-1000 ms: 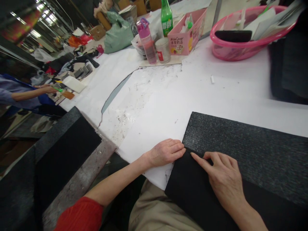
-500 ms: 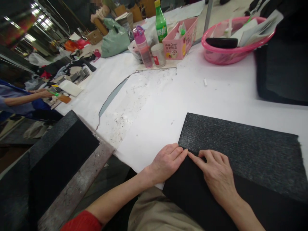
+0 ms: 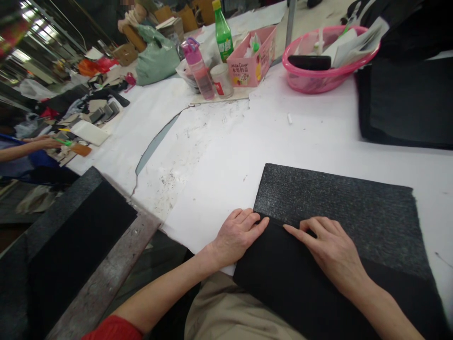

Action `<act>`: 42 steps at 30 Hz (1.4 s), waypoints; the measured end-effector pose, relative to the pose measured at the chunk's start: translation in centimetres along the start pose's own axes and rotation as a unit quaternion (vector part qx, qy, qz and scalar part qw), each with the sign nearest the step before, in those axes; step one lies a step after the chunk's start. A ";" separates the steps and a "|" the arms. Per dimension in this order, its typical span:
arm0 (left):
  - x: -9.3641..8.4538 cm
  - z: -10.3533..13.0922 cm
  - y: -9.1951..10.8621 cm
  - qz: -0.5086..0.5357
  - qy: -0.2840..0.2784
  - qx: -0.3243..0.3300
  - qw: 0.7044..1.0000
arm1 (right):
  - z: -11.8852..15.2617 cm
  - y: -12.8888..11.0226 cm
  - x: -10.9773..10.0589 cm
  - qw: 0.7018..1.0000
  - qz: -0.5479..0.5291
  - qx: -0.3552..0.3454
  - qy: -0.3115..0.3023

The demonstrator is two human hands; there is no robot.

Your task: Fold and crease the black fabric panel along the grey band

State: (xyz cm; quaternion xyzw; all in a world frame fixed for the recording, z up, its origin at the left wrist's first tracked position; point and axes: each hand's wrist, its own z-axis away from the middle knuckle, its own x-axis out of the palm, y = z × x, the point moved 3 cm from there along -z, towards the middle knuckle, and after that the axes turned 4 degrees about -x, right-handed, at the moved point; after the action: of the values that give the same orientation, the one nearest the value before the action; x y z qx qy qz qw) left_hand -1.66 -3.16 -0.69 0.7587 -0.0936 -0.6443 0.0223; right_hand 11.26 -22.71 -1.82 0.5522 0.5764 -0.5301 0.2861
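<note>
A black fabric piece (image 3: pixel 336 203) lies in front of me, its far part speckled and slightly shiny. A matte black flap (image 3: pixel 283 274) covers its near part, the flap's edge running across the middle. At the left end of that edge, my left hand (image 3: pixel 240 233) is closed on the fabric, fingers together and pressing down. My right hand (image 3: pixel 331 248) is further right along the same edge, index finger pointing left and touching the seam line, the other fingers curled. Its thumb is mostly hidden beneath the hand.
A white-covered table (image 3: pixel 226 156) carries a pink basket (image 3: pixel 311 82), a pink box (image 3: pixel 244 71), a green bottle (image 3: pixel 223 35) and a purple-capped bottle (image 3: pixel 200 71). Black material (image 3: pixel 406 104) lies at right. Another black piece (image 3: pixel 81 226) is at left, near a co-worker's hands (image 3: pixel 44 141).
My right hand has slid to the right along the flap's edge, away from my left hand, which still presses the left end. The whole view has shifted slightly.
</note>
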 end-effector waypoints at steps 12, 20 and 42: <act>-0.5 -1.1 0.8 -0.052 -0.022 0.071 0.996 | 0.0 -0.7 -0.1 1.000 0.011 -0.003 0.008; -0.7 -2.3 1.7 -0.081 -0.063 0.102 0.989 | 0.6 0.1 -0.3 1.000 0.022 -0.016 -0.006; 1.2 -7.4 1.9 -0.098 -0.093 0.161 0.978 | 1.1 5.5 -1.1 1.000 0.019 -0.001 -0.014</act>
State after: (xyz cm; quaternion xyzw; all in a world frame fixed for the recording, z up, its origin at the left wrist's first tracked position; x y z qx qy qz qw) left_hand 5.61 -5.85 -0.27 0.6943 -0.1233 -0.6879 -0.1719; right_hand 16.36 -25.05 -2.77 0.5555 0.5618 -0.5316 0.3051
